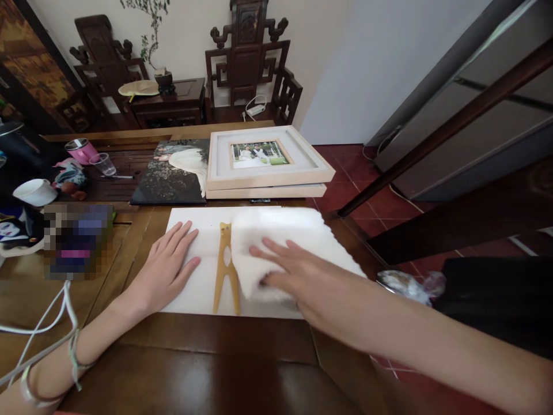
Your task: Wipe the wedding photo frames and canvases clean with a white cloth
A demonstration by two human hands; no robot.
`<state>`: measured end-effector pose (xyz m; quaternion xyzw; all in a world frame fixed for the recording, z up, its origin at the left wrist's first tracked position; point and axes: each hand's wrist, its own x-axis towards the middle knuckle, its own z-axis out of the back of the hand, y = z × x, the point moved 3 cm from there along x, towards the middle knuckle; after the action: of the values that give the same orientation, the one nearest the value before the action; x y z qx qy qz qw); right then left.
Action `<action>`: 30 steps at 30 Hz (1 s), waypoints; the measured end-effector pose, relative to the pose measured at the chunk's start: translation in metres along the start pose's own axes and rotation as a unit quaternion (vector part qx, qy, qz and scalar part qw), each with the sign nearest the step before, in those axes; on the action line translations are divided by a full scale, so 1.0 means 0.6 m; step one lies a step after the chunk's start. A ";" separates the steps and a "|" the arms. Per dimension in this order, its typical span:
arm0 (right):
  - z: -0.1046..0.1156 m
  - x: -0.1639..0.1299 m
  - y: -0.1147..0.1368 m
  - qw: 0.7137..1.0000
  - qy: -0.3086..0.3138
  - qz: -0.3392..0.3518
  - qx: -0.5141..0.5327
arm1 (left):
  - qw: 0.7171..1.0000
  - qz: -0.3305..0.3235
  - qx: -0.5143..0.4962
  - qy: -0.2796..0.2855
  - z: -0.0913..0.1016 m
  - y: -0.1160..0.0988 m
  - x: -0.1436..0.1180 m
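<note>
My left hand [173,262] lies flat on the left part of a white board [203,230], its fingers stretched out, holding nothing. On the right part of that board is a fluffy white cloth [298,222] with a ragged edge. My right hand [289,268] rests on the cloth with its fingers apart, slightly blurred by motion. Between my hands lies a flat yellow two-legged piece [227,268] with an oval hole in its middle and small holes at its top. Its right side touches or nearly touches the cloth.
Behind the board are two stacked picture frames [270,173] and a dark photo panel [173,173]. To the left stand a pink mug [82,151], a clear plastic cup [103,165], a white cup [34,192] and white cables [67,311]. A plastic bag [406,285] sits at right.
</note>
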<state>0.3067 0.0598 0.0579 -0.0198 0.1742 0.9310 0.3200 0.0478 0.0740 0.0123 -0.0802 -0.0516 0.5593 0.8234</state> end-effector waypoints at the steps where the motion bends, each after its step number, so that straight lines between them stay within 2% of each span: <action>1: -0.001 -0.016 0.016 1.000 0.018 0.005 0.017 | 1.000 0.000 -0.004 -0.002 -0.001 0.001 0.001; 4: -0.002 -0.052 0.052 0.998 0.041 0.018 0.051 | 1.000 0.005 -0.014 -0.011 -0.004 0.004 0.003; 7: 0.004 -0.058 0.051 0.996 0.050 0.021 0.069 | 1.000 -0.002 -0.015 -0.010 -0.004 0.005 0.005; 14: 0.038 0.017 -0.031 1.000 -0.012 -0.020 0.010 | 0.999 -0.029 -0.021 -0.004 0.002 0.006 0.002; 19: 0.036 0.055 -0.064 0.998 -0.034 -0.040 -0.025 | 0.998 -0.035 -0.048 -0.012 0.000 0.008 0.004; 24: 0.028 0.024 -0.031 0.999 -0.042 -0.020 -0.020 | 0.998 -0.032 -0.045 -0.015 -0.002 0.006 0.007; 30: -0.003 -0.049 0.038 0.999 0.026 0.032 0.031 | 0.998 -0.009 -0.053 -0.027 -0.006 0.006 0.009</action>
<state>0.3160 0.0251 0.0677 -0.0286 0.2114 0.9342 0.2860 0.0471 0.0799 0.0083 -0.1082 -0.1046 0.5506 0.8211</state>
